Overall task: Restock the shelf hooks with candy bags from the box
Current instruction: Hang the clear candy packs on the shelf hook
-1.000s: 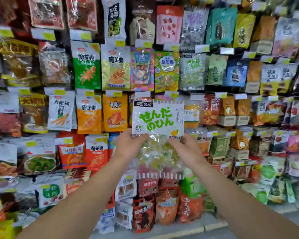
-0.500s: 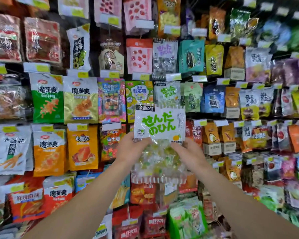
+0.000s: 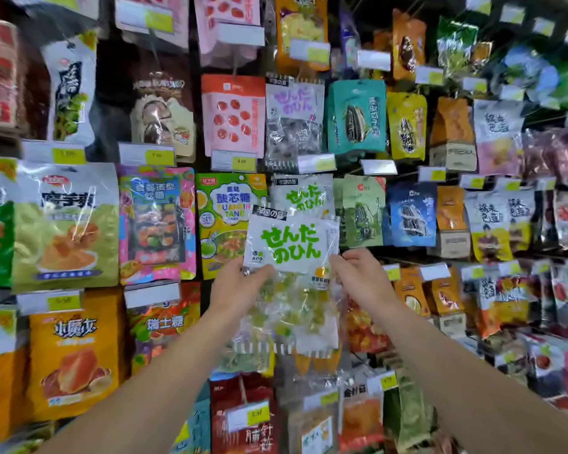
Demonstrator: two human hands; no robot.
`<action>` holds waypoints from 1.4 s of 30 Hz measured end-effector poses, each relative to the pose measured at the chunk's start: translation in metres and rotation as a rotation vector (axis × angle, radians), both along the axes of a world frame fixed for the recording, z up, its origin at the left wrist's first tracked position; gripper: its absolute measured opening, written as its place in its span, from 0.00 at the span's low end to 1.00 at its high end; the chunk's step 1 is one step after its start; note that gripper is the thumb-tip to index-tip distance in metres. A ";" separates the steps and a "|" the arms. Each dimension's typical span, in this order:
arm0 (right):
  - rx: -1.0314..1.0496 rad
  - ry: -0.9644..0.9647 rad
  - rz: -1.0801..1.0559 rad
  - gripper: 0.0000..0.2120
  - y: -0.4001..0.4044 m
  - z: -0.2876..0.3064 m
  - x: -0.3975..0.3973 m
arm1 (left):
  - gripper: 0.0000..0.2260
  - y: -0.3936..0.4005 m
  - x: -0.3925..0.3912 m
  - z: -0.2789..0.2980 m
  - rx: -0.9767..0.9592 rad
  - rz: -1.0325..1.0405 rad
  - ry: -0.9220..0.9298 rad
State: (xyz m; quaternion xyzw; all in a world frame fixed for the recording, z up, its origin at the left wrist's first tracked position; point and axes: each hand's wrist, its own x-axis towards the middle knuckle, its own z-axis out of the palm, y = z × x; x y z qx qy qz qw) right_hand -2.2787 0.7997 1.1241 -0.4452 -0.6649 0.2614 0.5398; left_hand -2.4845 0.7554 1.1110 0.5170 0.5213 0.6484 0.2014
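Head view: left hand (image 3: 240,283) at 9 o'clock and right hand (image 3: 361,276) at 3 o'clock, both pinching candy bag (image 3: 292,257) before shelf hooks.

Both bare forearms reach up from the bottom corners of the frame and converge toward the centre. Left hand (image 3: 240,285) sits just left of centre, back of the hand to the camera, thumb and fingers pinching the bag (image 3: 291,244) at its left edge. Right hand (image 3: 361,276) is level with it, just right of centre, fingers curled, fingertips nipping the bag's right edge. Wrists straight, arms nearly fully extended, hands apart with the bag between them.
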 end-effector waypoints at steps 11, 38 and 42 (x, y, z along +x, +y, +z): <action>0.263 -0.086 0.000 0.28 0.131 0.090 0.006 | 0.03 0.094 0.010 0.037 0.067 0.113 0.045; 0.907 -0.231 -0.162 0.12 0.238 0.183 0.008 | 0.16 0.171 0.034 0.081 0.164 0.306 0.037; 0.921 -0.234 -0.165 0.11 0.238 0.185 0.006 | 0.16 0.177 0.043 0.090 0.173 0.320 0.033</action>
